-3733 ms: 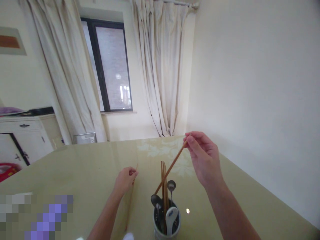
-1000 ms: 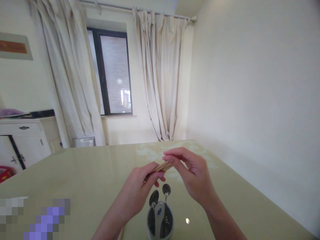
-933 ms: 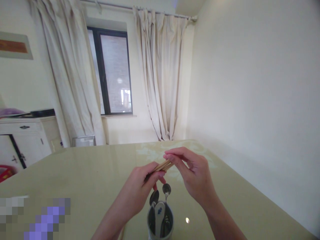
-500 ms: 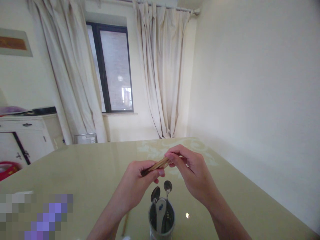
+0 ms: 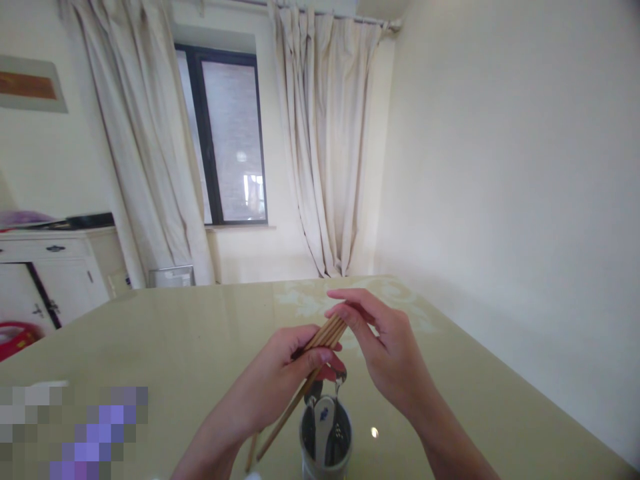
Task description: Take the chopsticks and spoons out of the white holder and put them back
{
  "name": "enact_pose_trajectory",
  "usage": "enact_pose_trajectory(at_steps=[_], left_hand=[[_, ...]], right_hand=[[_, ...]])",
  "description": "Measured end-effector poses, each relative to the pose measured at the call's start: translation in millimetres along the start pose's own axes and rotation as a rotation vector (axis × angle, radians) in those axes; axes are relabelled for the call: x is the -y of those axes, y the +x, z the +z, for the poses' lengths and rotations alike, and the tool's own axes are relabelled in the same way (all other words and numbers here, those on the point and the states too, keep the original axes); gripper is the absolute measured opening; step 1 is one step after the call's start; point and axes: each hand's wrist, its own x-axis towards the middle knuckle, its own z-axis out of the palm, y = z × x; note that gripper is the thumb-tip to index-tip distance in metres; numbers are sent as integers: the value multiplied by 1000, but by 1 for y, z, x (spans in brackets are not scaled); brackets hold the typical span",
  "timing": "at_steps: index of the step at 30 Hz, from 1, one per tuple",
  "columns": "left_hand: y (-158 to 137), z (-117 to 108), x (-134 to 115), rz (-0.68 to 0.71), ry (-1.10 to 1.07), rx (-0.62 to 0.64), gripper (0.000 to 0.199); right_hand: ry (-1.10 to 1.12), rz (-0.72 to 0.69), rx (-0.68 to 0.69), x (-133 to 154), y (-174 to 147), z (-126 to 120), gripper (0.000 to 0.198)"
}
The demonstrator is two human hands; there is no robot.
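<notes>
Chopsticks [image 5: 331, 331] are bunched above the worktop [image 5: 150, 347], pinched by the left hand [image 5: 283, 370] and, at the upper ends, the right hand [image 5: 390, 333]; two-point grip probably steadies the bundle. Spoons [image 5: 325, 430] lean in the cup [image 5: 326, 474], whose wall props them.

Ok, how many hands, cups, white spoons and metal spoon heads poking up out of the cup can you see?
Left hand and right hand: 2
Cup: 1
White spoon: 1
Metal spoon heads: 2
Total: 6
</notes>
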Motion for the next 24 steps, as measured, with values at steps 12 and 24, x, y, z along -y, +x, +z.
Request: enact_pose_trajectory(at_steps=[12, 24], left_hand=[[-4, -6, 1, 96, 162, -19, 29], [21, -94, 140, -469, 121, -459, 34]], right_hand=[[-66, -23, 325, 0, -6, -8, 67], [-348, 208, 600, -41, 2, -4, 42]])
